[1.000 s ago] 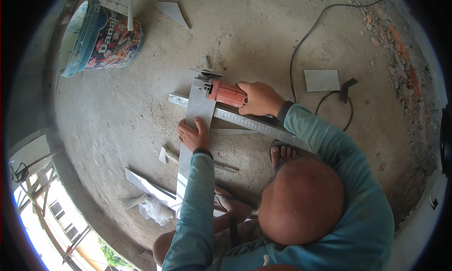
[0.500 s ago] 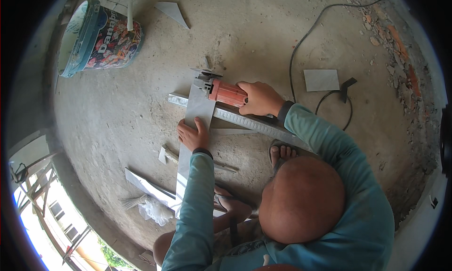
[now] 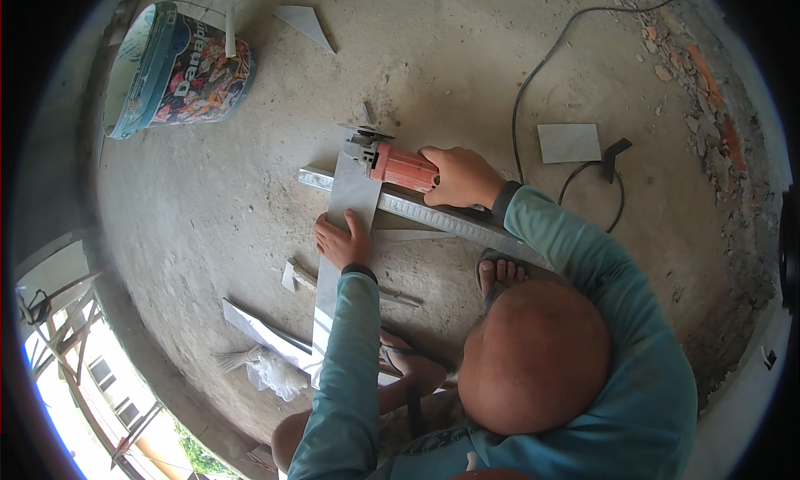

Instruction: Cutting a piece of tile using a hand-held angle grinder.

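At the lower left of the frame, pale angular pieces point(image 3: 254, 323) lie on the floor beside a clear plastic bag point(image 3: 277, 377). Near the centre, the left hand point(image 3: 343, 240) rests on a long grey strip point(image 3: 354, 187), its fingers half bent; whether they grip the edge cannot be told. The strip lies across a metal bar point(image 3: 437, 217), its far end above the frame's centre. There the right hand's point(image 3: 461, 177) fingers are wrapped around the body of a red angle grinder point(image 3: 406, 165), whose head and disc are at that end. The work on this strip looks under way rather than finished, though how deep any cut goes is hidden. A rectangular piece point(image 3: 569, 143) at the right and a pointed offcut point(image 3: 307, 26) at the upper left suggest that some cutting is already done.
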Demonstrator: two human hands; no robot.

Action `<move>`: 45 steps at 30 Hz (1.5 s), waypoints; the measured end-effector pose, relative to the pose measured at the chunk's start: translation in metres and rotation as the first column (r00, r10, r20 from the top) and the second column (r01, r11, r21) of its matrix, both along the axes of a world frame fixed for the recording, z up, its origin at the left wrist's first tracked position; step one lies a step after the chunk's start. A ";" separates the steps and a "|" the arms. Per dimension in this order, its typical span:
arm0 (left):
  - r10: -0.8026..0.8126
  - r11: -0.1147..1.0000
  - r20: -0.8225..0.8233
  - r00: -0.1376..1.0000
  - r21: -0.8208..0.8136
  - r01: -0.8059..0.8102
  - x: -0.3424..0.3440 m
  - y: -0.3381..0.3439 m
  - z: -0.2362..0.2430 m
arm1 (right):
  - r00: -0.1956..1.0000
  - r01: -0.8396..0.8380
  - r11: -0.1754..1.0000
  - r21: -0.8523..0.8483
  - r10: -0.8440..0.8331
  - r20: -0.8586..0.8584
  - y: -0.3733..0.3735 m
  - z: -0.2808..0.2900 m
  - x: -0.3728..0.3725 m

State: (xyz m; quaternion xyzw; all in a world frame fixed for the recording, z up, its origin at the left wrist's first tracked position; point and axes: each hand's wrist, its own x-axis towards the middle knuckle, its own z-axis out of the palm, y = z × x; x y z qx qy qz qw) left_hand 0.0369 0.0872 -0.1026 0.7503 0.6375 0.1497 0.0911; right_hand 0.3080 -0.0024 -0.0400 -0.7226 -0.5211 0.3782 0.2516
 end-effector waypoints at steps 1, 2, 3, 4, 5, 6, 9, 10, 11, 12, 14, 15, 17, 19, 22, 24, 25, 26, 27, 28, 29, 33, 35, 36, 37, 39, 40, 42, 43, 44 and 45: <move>0.000 1.000 0.000 1.000 0.000 0.000 0.000 0.000 0.000 | 1.000 0.000 1.000 -0.001 0.000 -0.001 0.000 0.000 0.000; 0.002 1.000 0.002 1.000 -0.001 -0.002 0.001 -0.001 0.000 | 1.000 0.000 1.000 -0.001 0.000 -0.001 0.000 0.000 0.000; 0.005 1.000 0.004 1.000 -0.001 -0.005 0.001 -0.001 -0.001 | 1.000 0.002 1.000 0.001 -0.002 -0.002 0.000 -0.001 0.000; 0.004 1.000 0.004 1.000 -0.001 -0.004 0.001 -0.001 -0.001 | 1.000 0.004 1.000 0.003 -0.004 -0.004 -0.001 -0.001 0.000; 0.001 1.000 0.001 1.000 0.004 -0.001 0.001 -0.001 -0.001 | 1.000 0.005 1.000 0.003 -0.005 -0.004 -0.001 -0.002 0.000; -0.001 1.000 -0.001 1.000 0.008 0.001 0.001 -0.001 -0.001 | 1.000 0.005 1.000 -0.002 -0.005 -0.004 -0.001 -0.002 0.001; 0.010 1.000 0.001 1.000 -0.027 -0.010 0.000 -0.001 0.000 | 1.000 0.006 1.000 -0.017 -0.007 -0.011 -0.002 0.001 0.002; 0.009 1.000 0.001 1.000 -0.028 -0.009 0.000 -0.001 0.001 | 1.000 0.006 1.000 -0.027 -0.006 -0.017 -0.003 0.003 0.002; 0.013 0.999 -0.007 1.000 -0.030 -0.013 0.000 -0.002 0.002 | 1.000 0.007 1.000 -0.028 -0.007 -0.017 -0.004 0.001 0.001; 0.017 0.999 -0.014 1.000 -0.030 -0.017 0.000 -0.001 0.002 | 1.000 0.017 1.000 0.023 -0.018 0.008 -0.006 -0.001 0.000; 0.013 1.000 -0.005 1.000 -0.023 -0.013 0.002 0.000 0.001 | 0.999 0.027 0.997 0.075 -0.030 0.033 -0.007 -0.004 0.000; 0.010 1.000 0.001 1.000 -0.018 -0.010 0.002 -0.001 0.001 | 0.999 0.027 0.997 0.070 -0.029 0.031 -0.007 -0.004 0.001; 0.014 1.000 -0.005 1.000 -0.023 -0.014 0.002 -0.002 0.001 | 0.999 0.028 0.998 0.064 -0.030 0.029 -0.007 -0.003 0.001; 0.018 1.000 -0.011 1.000 -0.024 -0.019 0.001 -0.002 0.000 | 1.000 0.016 0.999 0.043 -0.017 0.019 -0.006 -0.002 0.001; 0.015 1.000 -0.002 1.000 -0.026 -0.015 -0.001 0.000 -0.001 | 1.000 0.024 0.999 0.043 -0.024 0.002 -0.005 -0.002 -0.001; 0.010 1.000 0.001 1.000 -0.009 -0.010 -0.002 0.001 -0.002 | 1.000 0.024 0.999 0.046 -0.025 0.006 -0.003 -0.002 -0.002; 0.011 1.000 0.002 1.000 -0.009 -0.011 -0.002 0.001 -0.002 | 1.000 0.026 0.998 0.049 -0.026 0.011 -0.002 -0.001 -0.003; 0.011 1.000 0.003 1.000 -0.012 -0.011 -0.002 0.001 -0.002 | 1.000 0.024 0.999 0.049 -0.025 0.012 -0.001 0.000 -0.003; 0.008 1.000 -0.001 1.000 -0.014 -0.008 -0.001 0.000 -0.001 | 1.000 0.024 0.999 0.046 -0.024 0.007 -0.001 -0.001 -0.003; 0.008 1.000 -0.005 1.000 -0.014 -0.008 -0.001 -0.001 -0.001 | 1.000 0.024 0.999 0.043 -0.024 0.002 -0.001 -0.002 -0.003; 0.003 1.000 -0.005 1.000 -0.011 -0.003 0.000 -0.002 -0.002 | 1.000 0.024 0.999 0.044 -0.024 -0.002 -0.002 -0.003 -0.004; -0.005 1.000 0.004 1.000 -0.010 0.005 0.001 -0.001 0.001 | 1.000 0.026 0.999 0.030 -0.027 0.012 -0.002 -0.004 -0.002; -0.004 1.000 0.003 1.000 -0.011 0.004 0.003 -0.002 0.002 | 1.000 0.028 0.999 0.036 -0.028 0.008 -0.003 -0.004 -0.001; -0.005 1.000 0.000 1.000 -0.010 0.005 0.002 -0.001 0.002 | 1.000 0.021 1.000 0.015 -0.021 0.005 -0.002 -0.001 0.000; -0.005 1.000 0.000 1.000 -0.011 0.005 0.001 -0.001 0.001 | 1.000 0.014 1.000 -0.006 -0.014 0.002 -0.002 0.001 0.001; -0.001 1.000 -0.001 1.000 -0.004 0.001 0.001 -0.001 0.001 | 1.000 0.012 1.000 -0.003 -0.012 0.000 -0.002 0.001 0.001; -0.002 1.000 -0.001 1.000 -0.004 0.002 0.001 -0.001 0.001 | 1.000 0.009 1.000 0.001 -0.009 -0.001 -0.003 0.001 0.001; 0.004 1.000 -0.002 1.000 -0.017 -0.004 0.001 -0.001 0.001 | 1.000 0.008 1.000 0.002 -0.008 -0.003 -0.003 0.001 0.001; 0.004 1.000 -0.002 1.000 -0.018 -0.004 0.000 -0.001 0.000 | 1.000 0.007 1.000 0.002 -0.007 -0.005 -0.003 0.002 0.001; 0.003 1.000 -0.001 1.000 -0.016 -0.003 0.000 0.000 0.000 | 1.000 0.007 1.000 0.002 -0.007 -0.006 -0.003 0.003 0.001; 0.002 1.000 0.002 1.000 -0.014 -0.002 0.000 0.000 0.000 | 1.000 0.009 1.000 0.003 -0.009 -0.005 -0.003 0.002 0.002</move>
